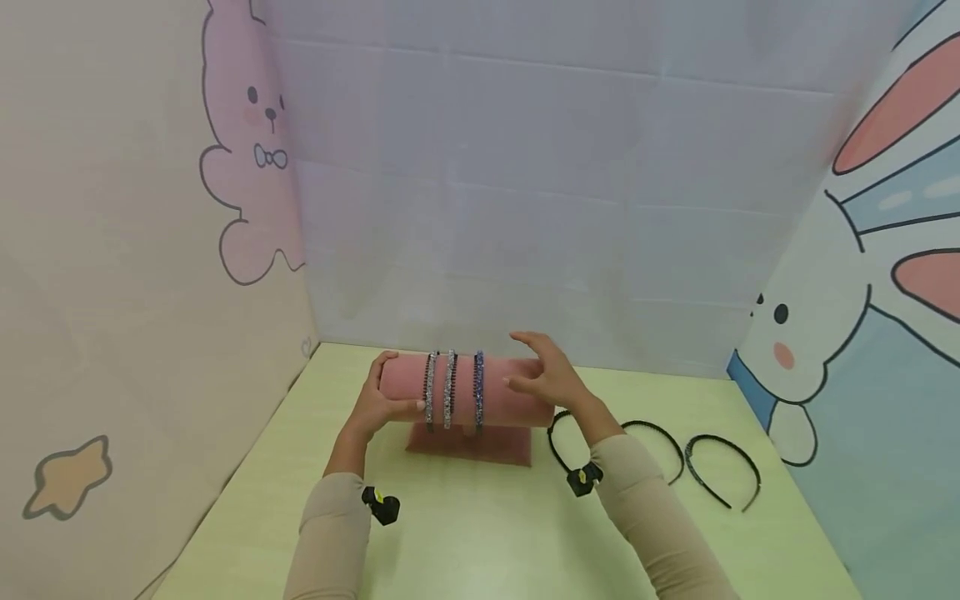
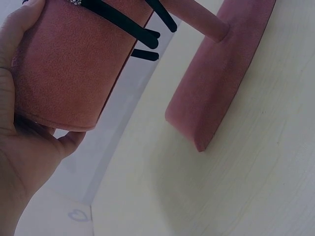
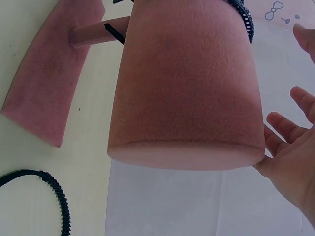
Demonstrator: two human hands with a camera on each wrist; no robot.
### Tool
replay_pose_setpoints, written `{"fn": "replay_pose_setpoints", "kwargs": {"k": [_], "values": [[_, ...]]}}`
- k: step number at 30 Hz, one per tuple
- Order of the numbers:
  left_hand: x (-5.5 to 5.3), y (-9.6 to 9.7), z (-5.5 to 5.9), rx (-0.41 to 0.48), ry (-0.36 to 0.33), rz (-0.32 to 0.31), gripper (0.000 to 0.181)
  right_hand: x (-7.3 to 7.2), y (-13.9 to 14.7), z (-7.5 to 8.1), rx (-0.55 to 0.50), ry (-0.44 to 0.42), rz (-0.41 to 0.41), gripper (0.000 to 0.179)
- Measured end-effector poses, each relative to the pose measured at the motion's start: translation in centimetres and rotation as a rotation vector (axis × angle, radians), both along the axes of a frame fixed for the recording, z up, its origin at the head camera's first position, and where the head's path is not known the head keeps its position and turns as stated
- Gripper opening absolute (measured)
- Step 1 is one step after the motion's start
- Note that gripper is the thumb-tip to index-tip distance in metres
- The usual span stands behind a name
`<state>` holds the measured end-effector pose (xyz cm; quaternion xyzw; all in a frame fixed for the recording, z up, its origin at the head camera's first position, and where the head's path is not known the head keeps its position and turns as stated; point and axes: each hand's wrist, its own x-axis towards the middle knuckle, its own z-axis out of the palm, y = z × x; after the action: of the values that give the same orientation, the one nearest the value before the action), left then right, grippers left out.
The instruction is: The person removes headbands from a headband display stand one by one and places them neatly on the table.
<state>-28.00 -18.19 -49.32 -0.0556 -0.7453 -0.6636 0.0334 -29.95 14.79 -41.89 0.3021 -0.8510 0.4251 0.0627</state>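
Observation:
A pink, velvety headband display stand (image 1: 517,404) stands upright on the table, its padded roll lying crosswise above a flat base (image 2: 216,73). Two silvery glittering headbands (image 1: 430,392) and a blue glittering headband (image 1: 479,387) sit over the roll, and their dark ends (image 2: 145,37) hang below it. My left hand (image 1: 377,407) grips the roll's left end, thumb across the front and fingers around the back. At the right end is my right hand (image 1: 553,382), fingers spread apart and the base of the hand close against the roll (image 3: 187,88); it holds nothing.
Three dark headbands lie on the table to the right: one partly behind the right wrist (image 1: 553,446), a middle one (image 1: 678,450) and an outer one (image 1: 693,475). A pale sheet (image 1: 480,208) hangs behind the table (image 1: 465,533); cartoon-printed walls flank both sides.

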Motion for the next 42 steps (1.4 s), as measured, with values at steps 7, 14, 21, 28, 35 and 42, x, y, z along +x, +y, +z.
{"fn": "replay_pose_setpoints", "kwargs": {"k": [7,14,21,28,35,42], "values": [[0.0,-0.1,-0.1,0.016,-0.001,-0.015,0.101,-0.4,-1.3,-0.1,0.05,-0.001,0.022,0.076],[0.1,-0.1,0.1,0.002,0.01,-0.005,0.101,-0.8,-2.4,0.4,0.157,-0.016,0.058,0.082],[0.1,-0.1,0.2,-0.008,0.009,-0.009,0.102,-1.4,-3.2,1.0,0.302,-0.053,0.066,0.088],[-0.1,-0.2,0.1,0.01,0.003,-0.013,0.1,-2.7,-4.0,0.8,0.449,-0.139,0.038,0.092],[0.0,-0.2,-0.3,0.017,-0.003,-0.004,0.099,-3.2,-4.8,0.9,0.586,-0.21,0.005,0.1],[-0.3,-0.4,-0.2,0.002,0.007,-0.001,0.1,-3.1,-5.4,1.2,0.677,-0.192,0.005,0.104]]}}
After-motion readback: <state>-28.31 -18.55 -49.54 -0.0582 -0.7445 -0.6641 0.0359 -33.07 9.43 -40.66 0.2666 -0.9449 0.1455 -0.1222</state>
